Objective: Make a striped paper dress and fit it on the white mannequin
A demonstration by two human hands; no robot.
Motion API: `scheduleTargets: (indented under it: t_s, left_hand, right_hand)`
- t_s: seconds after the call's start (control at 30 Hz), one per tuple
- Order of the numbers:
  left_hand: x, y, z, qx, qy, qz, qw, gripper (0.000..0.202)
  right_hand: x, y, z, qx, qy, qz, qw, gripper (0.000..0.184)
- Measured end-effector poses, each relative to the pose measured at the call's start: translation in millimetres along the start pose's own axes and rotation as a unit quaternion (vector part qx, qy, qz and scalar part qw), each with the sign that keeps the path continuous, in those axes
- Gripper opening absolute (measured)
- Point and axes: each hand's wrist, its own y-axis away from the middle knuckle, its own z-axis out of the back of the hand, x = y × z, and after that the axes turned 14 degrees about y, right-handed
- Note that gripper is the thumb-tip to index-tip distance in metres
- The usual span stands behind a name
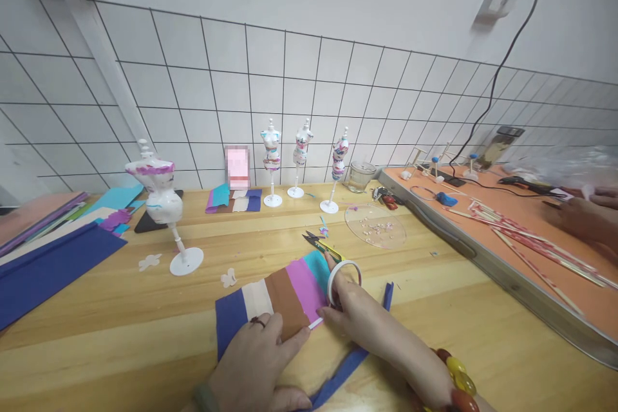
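Note:
A fan of coloured paper strips (284,293) in blue, cream, brown, pink and teal lies on the wooden table. My left hand (255,354) rests flat on its near edge, fingers spread, a ring on one finger. My right hand (360,315) holds a roll of white tape (344,280) at the strips' right edge, fingers pinching the tape end against the paper. Small scissors (321,246) lie just beyond the strips. A dark blue paper strip (355,354) runs under my right wrist.
A large white mannequin stand (161,203) is at left, three small ones (299,161) at the back. Stacked coloured paper (48,251) lies far left. A clear dish (375,225) and glass jar (361,176) sit behind. Another person's hand (586,215) is over an orange board (531,251) at right.

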Motion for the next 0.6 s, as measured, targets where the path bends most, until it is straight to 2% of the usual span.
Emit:
scheduleTargets:
  t_s: [0.17,0.3,0.6]
  left_hand:
    - [-1,-1,3.3,-0.001,0.022,0.000,1.000,0.068]
    - [1,-4,2.5,-0.006,0.014,0.000,1.000,0.070]
    - [0,-12,3.2,0.016,-0.010,0.001,1.000,0.084]
  right_hand:
    - [2,1,1,0.013,0.012,-0.006,1.000,0.069]
    - [3,0,0,0.031,0.019,-0.019,0.999,0.071]
    - [1,0,-1,0.014,0.023,-0.001,1.000,0.076]
